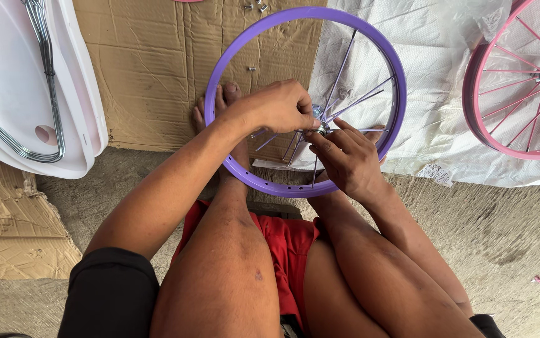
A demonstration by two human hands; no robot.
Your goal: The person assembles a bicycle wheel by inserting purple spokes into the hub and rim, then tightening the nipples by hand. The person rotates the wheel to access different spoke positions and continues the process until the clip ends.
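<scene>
Both hands, left hand and right hand, apparently pinch the purple wheel's hub.

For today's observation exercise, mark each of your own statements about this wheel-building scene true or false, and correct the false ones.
1. Both hands, left hand and right hand, work at the hub of the purple rim. True.
2. The purple rim is fully spoked. False: only some spokes are in.
3. A pink wheel lies at the right. True.
4. The rim lies on bare grass. False: on cardboard and white sheeting.
</scene>
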